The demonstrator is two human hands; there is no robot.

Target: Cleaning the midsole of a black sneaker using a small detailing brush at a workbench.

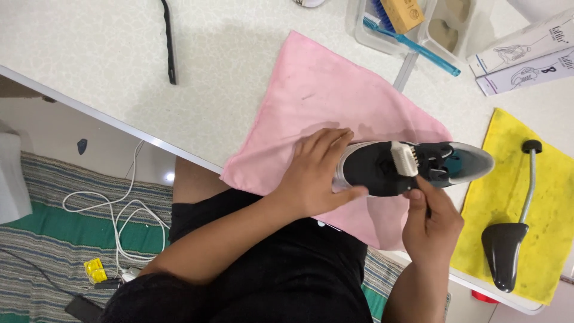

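Fingers point(326, 146) of the left hand point(311, 179) lie curled over the toe of a black shoe point(382, 170), thumb underneath, so the hand is closed on it and steadies it. The right hand point(430, 218) is pinched shut on a small brush point(405, 158) whose pale bristle head rests on top of the shoe, near the laces; only the head and a bit of dark handle show above the fingertips.

The shoe lies on its side at the near edge of the table point(119, 54), over the right part of a pink cloth point(323, 96), toe pointing left, the grey-lined opening pointing right.

It looks light, soft in the upper and firmer along the sole, so a hold around the toe or the sole rim should keep it from folding; the smooth dark upper may slip under a loose grip.

To the right, a black shoe tree point(508, 239) lies on a yellow cloth point(550, 179). At the far edge a clear tray point(365, 33) holds a blue brush point(418, 45), with white boxes point(526, 57) beside it. A thin black strip point(169, 42) lies far left.
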